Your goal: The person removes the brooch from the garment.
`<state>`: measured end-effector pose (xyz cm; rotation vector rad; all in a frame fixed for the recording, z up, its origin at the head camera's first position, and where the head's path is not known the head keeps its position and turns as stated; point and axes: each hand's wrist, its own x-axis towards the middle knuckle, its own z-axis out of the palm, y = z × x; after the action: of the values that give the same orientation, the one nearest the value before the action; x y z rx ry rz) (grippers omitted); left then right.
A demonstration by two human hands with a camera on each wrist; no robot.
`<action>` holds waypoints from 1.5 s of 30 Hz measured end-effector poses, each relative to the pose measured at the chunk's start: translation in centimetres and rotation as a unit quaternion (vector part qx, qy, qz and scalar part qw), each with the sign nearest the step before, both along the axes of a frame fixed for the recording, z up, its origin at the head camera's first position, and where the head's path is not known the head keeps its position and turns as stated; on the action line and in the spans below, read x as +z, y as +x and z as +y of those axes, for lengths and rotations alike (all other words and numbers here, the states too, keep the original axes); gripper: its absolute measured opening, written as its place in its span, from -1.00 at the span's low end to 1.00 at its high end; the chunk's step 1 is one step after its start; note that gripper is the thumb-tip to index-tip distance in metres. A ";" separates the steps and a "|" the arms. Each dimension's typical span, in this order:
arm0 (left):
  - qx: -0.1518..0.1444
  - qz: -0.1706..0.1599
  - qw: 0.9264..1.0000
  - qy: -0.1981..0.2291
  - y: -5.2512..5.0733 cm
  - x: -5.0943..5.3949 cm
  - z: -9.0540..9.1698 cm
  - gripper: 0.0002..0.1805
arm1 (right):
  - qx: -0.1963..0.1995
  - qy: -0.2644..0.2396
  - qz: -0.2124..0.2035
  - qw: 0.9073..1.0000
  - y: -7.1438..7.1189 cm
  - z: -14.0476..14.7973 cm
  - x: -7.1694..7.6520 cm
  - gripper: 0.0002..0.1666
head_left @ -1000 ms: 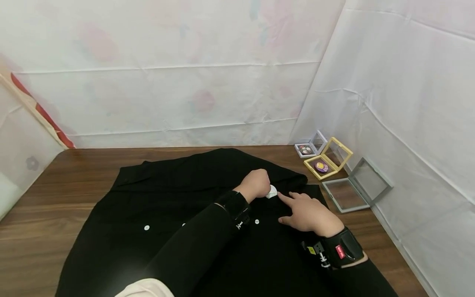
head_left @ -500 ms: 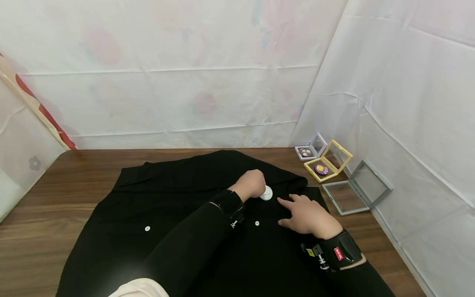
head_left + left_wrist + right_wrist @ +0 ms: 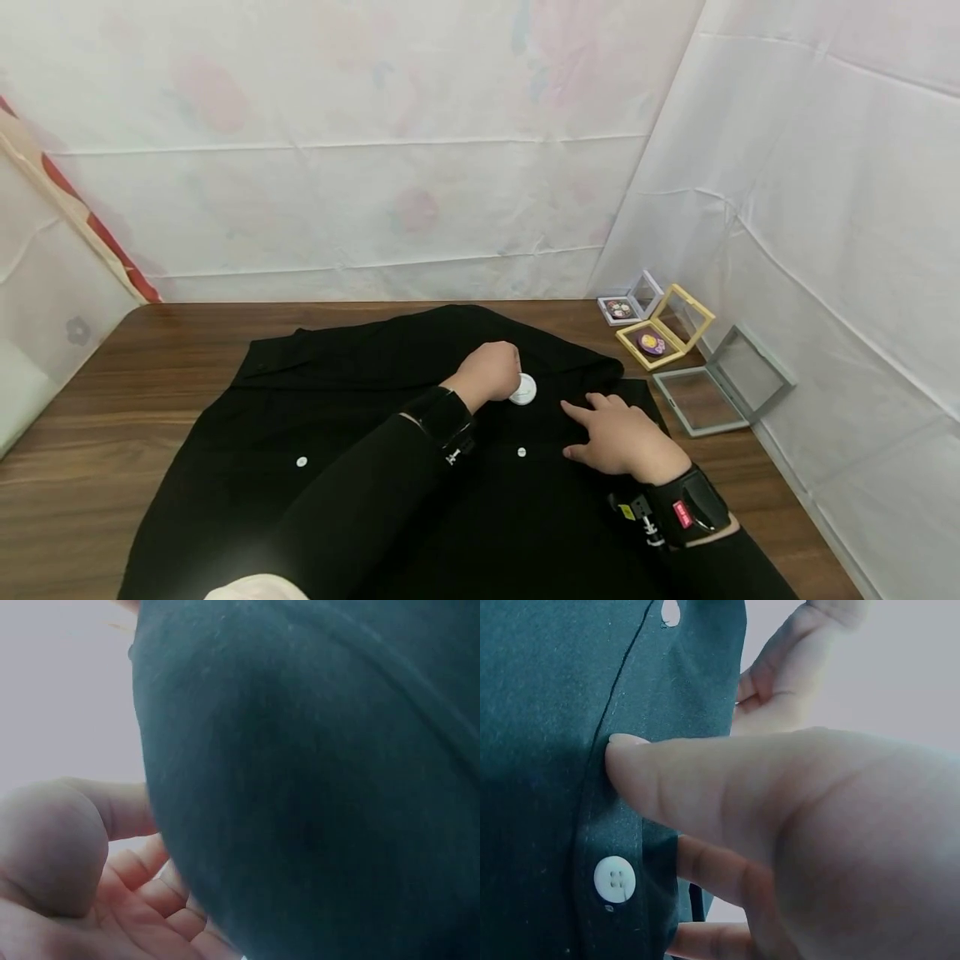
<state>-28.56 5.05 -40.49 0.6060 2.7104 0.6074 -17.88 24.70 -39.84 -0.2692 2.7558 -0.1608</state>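
A black buttoned shirt lies spread beneath both hands. My left hand grips a round white badge at its left edge, just over the cloth. A faint line crosses the badge's upward face. In the left wrist view the left hand's fingers look curled, with dark cloth covering much of the frame and the badge out of sight. My right hand rests on the shirt to the right, fingers spread and apart from the badge. Its thumb touches the button band near a white button.
At the back right stand three open hinged cases: a small white one, a yellow one with a purple round item inside, and a larger grey one. White sheets hang behind the wooden table.
The left hand has moved left with the badge, away from the right fingertips. The badge has turned from partly hidden to lying face up. The right hand has stayed nearly still.
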 end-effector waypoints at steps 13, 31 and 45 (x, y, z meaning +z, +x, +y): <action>0.041 0.009 0.996 0.077 1.3 0.2 -3.9 -0.89 | 0.003 0.009 0.013 1.000 0.2 0.2 -0.2 -0.18; 0.070 0.020 0.959 0.274 6.2 0.2 -10.0 -0.92 | 0.014 0.020 0.020 1.000 0.1 -0.2 -0.2 -0.17; 0.064 0.038 0.944 0.320 7.2 0.6 -10.7 -0.93 | 0.015 0.001 0.023 1.000 0.2 0.2 -0.3 -0.17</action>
<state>-21.38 -5.69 -39.86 0.6022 2.6048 1.5562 -17.69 24.86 -40.19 -0.3165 2.7953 -0.1459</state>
